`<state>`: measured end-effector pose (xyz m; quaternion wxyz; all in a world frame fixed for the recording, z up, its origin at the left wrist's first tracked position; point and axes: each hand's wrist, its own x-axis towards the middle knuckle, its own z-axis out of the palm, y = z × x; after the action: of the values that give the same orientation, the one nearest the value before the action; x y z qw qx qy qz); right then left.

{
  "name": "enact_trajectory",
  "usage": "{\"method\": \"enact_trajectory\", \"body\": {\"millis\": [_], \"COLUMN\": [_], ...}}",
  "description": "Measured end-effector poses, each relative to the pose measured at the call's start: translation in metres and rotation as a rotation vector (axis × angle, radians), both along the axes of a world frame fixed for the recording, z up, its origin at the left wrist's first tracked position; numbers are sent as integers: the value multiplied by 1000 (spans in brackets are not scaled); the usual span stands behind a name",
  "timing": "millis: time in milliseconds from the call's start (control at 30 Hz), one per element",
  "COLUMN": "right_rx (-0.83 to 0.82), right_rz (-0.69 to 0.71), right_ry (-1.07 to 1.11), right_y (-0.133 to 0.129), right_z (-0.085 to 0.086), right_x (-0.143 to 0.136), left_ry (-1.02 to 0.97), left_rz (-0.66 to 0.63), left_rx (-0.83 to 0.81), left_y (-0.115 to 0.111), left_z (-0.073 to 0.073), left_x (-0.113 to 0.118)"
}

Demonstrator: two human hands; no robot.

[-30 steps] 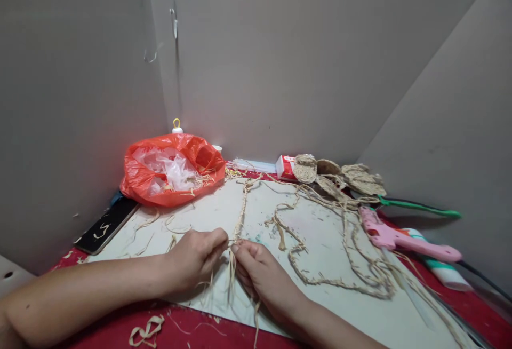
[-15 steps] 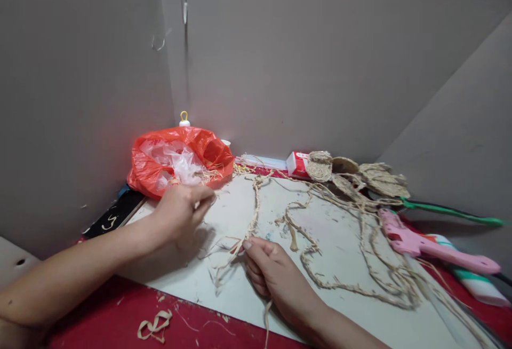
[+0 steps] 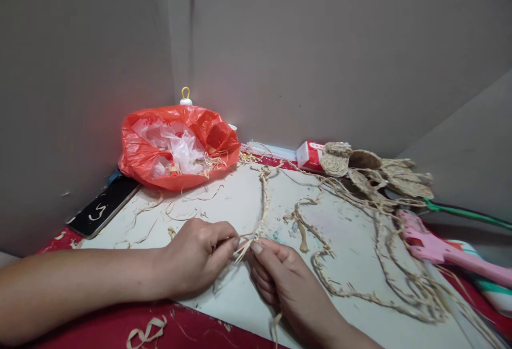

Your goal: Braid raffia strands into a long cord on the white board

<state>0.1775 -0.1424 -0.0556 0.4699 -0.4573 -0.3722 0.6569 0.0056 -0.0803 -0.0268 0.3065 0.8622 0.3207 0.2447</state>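
Note:
A pale braided straw cord runs down the white board toward me, its loose strands fanning out at the near end. My right hand pinches the cord's near end between thumb and forefinger, and a strand hangs below that palm. Close on the left, my left hand is closed, thumb against forefinger, on a thin strand by the braid's end. The fingertips of both hands are a short way apart. A longer knotted straw cord lies looped on the board to the right.
An orange plastic bag with straw inside stands at the back left, beside a black phone. Woven straw pieces and a red-and-white box sit at the back right. A pink glue gun lies on the right. Grey walls enclose the back.
My left hand has come down and right from near the bag to the braid's end, now pinching a strand. My right hand keeps its pinch on the cord. The view has tilted down slightly.

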Motion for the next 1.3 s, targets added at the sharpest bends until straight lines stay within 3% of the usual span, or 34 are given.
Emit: {"method": "enact_trajectory", "body": {"millis": [233,367,567,800,967,1133,1300], "right_rx": [-22,-21,-37,-36,-16,-1,-3], "right_rz": [-11,-22,-15,30,65,97,106], "right_ry": [18,24,39,-7,-65,-62,-26], "right_y": [-1,-1,-1,-2,0,1,1], "right_z": [-3,-6,-6,-6,-5,-5,-6], "right_x": [0,1,1,3,4,5,6], "left_ry": [69,12,-71,-21,-12,-14,-79], "left_rz": [19,37,-31,-25,-62,-211,-204], "left_rx": [75,90,-16,231,245,71,-399], "left_y": [-2,2,5,9,9,10,14], "left_z": [-1,-3,-4,3,8,8,1], "left_x": [-1,-2,1,-1,-1,2,3]}}
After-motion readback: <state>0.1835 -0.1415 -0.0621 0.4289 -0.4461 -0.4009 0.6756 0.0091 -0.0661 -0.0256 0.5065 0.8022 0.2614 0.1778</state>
